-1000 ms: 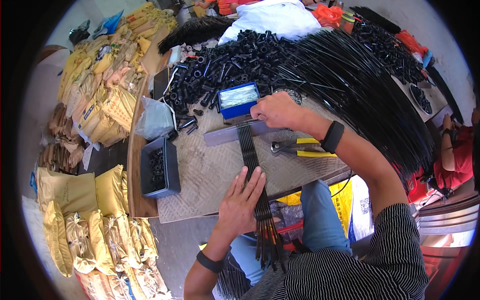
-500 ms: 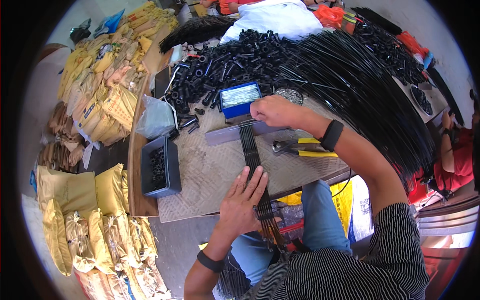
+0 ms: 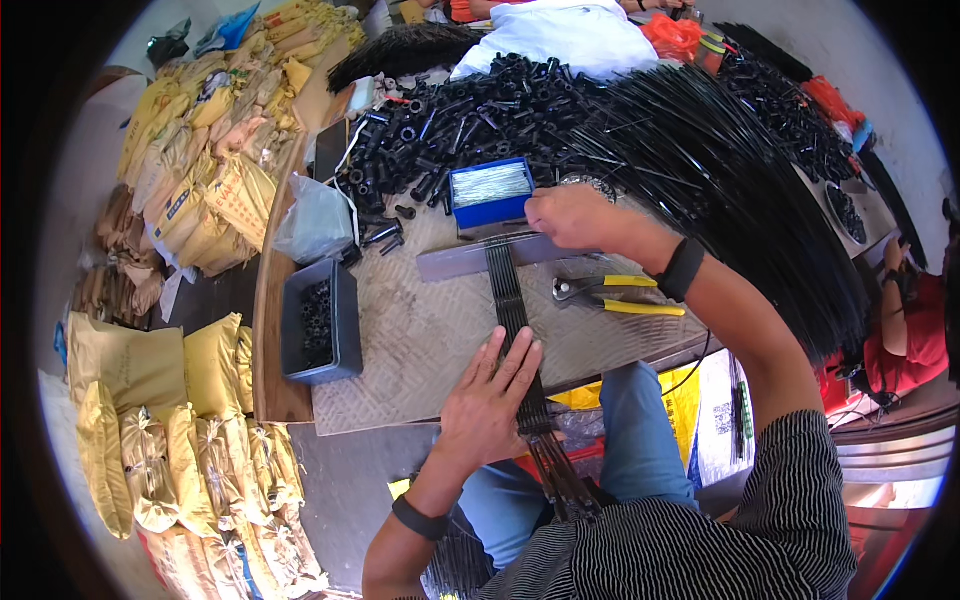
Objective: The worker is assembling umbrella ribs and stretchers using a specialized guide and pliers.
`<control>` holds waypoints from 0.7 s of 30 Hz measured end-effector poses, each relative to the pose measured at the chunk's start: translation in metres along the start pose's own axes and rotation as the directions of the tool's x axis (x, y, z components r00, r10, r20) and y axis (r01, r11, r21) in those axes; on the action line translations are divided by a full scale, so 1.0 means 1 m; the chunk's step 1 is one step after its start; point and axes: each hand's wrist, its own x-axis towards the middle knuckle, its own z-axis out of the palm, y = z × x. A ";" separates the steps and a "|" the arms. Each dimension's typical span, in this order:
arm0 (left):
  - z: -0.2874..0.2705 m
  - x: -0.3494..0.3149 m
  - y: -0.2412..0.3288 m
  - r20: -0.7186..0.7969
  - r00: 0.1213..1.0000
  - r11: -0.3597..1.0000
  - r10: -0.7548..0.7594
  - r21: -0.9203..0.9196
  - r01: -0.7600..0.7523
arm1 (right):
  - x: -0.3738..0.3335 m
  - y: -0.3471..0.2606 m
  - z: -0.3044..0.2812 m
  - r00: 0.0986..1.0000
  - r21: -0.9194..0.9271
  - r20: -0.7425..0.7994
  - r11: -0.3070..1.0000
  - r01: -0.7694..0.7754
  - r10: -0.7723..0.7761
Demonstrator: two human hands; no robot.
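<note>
My left hand [image 3: 490, 390] lies with its fingers stretched out over a flat row of thin black rods [image 3: 508, 290]. The rods run from a grey metal bar [image 3: 450, 263] back over the table's near edge toward my lap. Just past the bar, my right hand [image 3: 570, 215] is closed in a pinch beside the right end of a blue box [image 3: 490, 210]; what its fingertips hold, if anything, is hidden. Thin silvery pins [image 3: 490, 182] fill the box. Yellow-handled pincers [image 3: 615, 295] lie on the table right of the rods.
Black tubular parts [image 3: 470, 125] are heaped behind the box, with long black rods [image 3: 720, 180] piled at right. A grey bin [image 3: 345, 340] of small black parts stands at left, near a plastic bag [image 3: 315, 225]. Yellow sacks [image 3: 130, 370] line the left. Another person's arm [image 3: 895, 300] shows at far right.
My right hand has moved a little to the right, away from the rods' far ends. My left hand stays flat on the rods. The whole view has shifted slightly.
</note>
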 end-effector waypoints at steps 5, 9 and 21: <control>0.002 0.004 -0.005 -0.003 0.999 0.998 0.047 0.039 -0.047 | 0.021 -0.014 0.003 1.000 0.008 -0.005 1.000 -0.005 0.005; 0.007 0.008 -0.009 -0.009 0.999 0.999 0.036 0.035 -0.036 | 0.059 -0.012 -0.012 0.944 -0.020 -0.298 0.987 -0.157 0.144; 0.018 0.011 -0.009 -0.056 0.998 0.993 -0.005 0.115 0.012 | 0.080 0.007 -0.025 0.988 -0.353 -0.139 0.936 0.012 -0.065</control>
